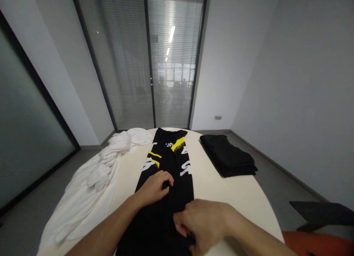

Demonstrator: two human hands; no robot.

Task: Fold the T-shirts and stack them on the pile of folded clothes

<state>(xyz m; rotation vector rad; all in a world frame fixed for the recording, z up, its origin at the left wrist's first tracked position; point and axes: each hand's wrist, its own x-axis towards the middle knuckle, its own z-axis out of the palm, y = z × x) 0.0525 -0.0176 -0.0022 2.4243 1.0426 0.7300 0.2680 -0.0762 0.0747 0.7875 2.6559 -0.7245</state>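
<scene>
A pair of black trousers (177, 164) with yellow and white print lies stretched lengthwise down the middle of a cream table (221, 189), waistband toward me. My left hand (155, 188) rests flat on the left leg, fingers bent onto the cloth. My right hand (201, 221) is closer to me, fingers curled and pinching the black fabric near its right edge.
A heap of white cloth (94, 178) drapes over the table's left side. A stack of folded black garments (228, 156) sits at the right rear. An orange chair (318, 243) stands at the lower right; glass doors with blinds (149, 64) lie beyond the table.
</scene>
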